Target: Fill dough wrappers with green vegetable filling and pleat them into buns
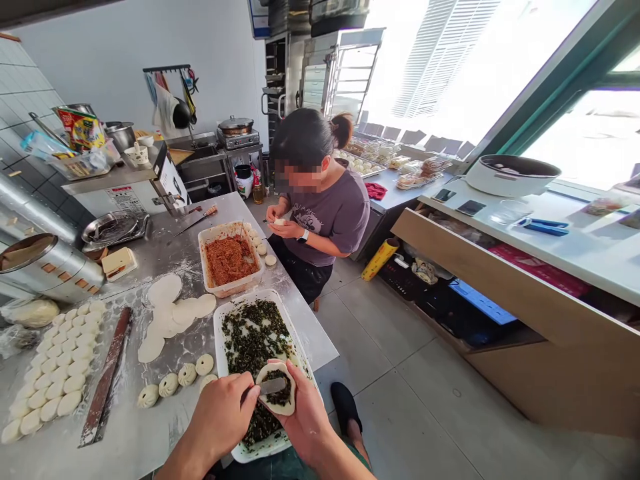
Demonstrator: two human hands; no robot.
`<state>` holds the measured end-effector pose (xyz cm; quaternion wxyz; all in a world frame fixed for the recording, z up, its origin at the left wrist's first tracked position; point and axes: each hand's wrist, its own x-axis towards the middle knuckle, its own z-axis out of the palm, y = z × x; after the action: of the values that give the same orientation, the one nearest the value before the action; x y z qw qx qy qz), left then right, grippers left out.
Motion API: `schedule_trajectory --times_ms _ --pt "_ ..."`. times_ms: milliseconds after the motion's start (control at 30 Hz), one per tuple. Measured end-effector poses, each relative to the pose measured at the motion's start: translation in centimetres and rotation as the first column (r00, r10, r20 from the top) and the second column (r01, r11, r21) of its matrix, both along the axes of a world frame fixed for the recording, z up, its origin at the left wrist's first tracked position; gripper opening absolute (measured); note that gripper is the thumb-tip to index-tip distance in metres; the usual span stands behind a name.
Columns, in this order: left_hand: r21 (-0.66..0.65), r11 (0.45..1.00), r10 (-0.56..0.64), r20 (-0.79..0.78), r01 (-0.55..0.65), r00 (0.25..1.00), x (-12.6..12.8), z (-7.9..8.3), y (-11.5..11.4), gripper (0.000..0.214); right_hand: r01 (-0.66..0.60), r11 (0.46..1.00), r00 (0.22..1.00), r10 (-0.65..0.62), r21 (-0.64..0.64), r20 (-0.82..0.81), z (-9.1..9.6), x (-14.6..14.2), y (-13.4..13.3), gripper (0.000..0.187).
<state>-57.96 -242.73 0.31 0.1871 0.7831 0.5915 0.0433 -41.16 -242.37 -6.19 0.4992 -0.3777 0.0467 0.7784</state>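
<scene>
My left hand point(220, 417) is closed around a small flat metal spreader point(273, 385) and presses its blade into dark green filling on a round dough wrapper point(278, 389). My right hand point(305, 417) cups that wrapper from below, just above a white tray of chopped green filling point(250, 333). Several filled buns point(177, 381) lie in a row left of the tray. Flat rolled wrappers point(170, 310) are spread on the floured steel table point(165, 250).
A tub of reddish filling point(230, 260) stands beyond the green tray. Rows of dough pieces point(55, 367) and a rolling pin point(107, 377) lie at left. Across the table a person point(320, 207) sits holding a bun. A counter point(525, 227) runs along the right.
</scene>
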Motion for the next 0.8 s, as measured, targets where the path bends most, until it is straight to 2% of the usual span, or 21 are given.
schedule_trajectory --times_ms 100,133,233,267,333,367,433,500,567,600,667,800 --pt "0.167 0.986 -0.015 -0.037 0.021 0.999 -0.3 -0.6 -0.8 0.026 0.029 1.0 1.0 -0.029 0.008 0.005 -0.1 -0.1 -0.1 0.031" --pt "0.261 0.964 -0.036 -0.044 0.046 0.998 -0.5 -1.1 -1.2 0.027 0.023 1.0 1.0 -0.023 -0.006 0.012 0.0 0.0 -0.1 0.032" --pt "0.506 0.848 -0.115 -0.113 0.157 0.987 -1.2 -3.0 -2.5 0.057 -0.017 0.999 1.0 0.017 -0.044 -0.003 0.5 0.5 0.0 0.037" --pt "0.544 0.816 -0.142 -0.138 0.195 0.98 -1.4 -3.8 -2.9 0.063 -0.027 0.999 1.0 0.026 -0.044 -0.016 0.7 0.7 0.1 0.037" --pt "0.57 0.791 -0.178 -0.133 0.222 0.975 -1.7 -5.0 -3.6 0.066 -0.032 0.999 0.999 0.031 -0.027 -0.026 1.2 0.9 0.1 0.037" --pt "0.564 0.802 -0.178 -0.089 0.197 0.98 -1.8 -5.3 -3.8 0.062 -0.032 0.999 0.999 0.031 -0.019 -0.015 1.4 1.0 0.1 0.037" --pt "0.493 0.868 -0.11 0.077 0.059 0.991 -1.9 -5.0 -3.7 0.048 -0.045 0.999 0.999 0.045 0.004 0.023 1.6 1.1 0.1 0.038" --pt "0.309 0.944 0.036 0.261 -0.119 0.965 -1.7 -3.7 -3.0 0.032 -0.099 0.994 0.994 0.097 0.042 0.055 1.7 1.0 -0.1 0.041" --pt "0.086 0.975 0.158 0.375 -0.204 0.913 -1.2 -2.2 -1.7 0.027 -0.185 0.979 0.982 0.181 0.089 0.058 1.5 0.8 -0.4 0.044" --pt "0.003 0.979 0.184 0.407 -0.203 0.894 -1.0 -1.6 -1.0 0.027 -0.216 0.97 0.976 0.21 0.111 0.064 1.5 0.7 -0.6 0.045" --pt "-0.084 0.982 0.188 0.448 -0.168 0.874 -0.5 -0.9 0.2 0.029 -0.268 0.953 0.961 0.254 0.144 0.113 1.3 0.5 -1.0 0.045" --pt "-0.076 0.986 0.166 0.485 -0.148 0.859 0.1 -1.2 0.8 0.03 -0.333 0.909 0.928 0.27 0.25 0.255 1.0 0.6 -1.3 0.035"
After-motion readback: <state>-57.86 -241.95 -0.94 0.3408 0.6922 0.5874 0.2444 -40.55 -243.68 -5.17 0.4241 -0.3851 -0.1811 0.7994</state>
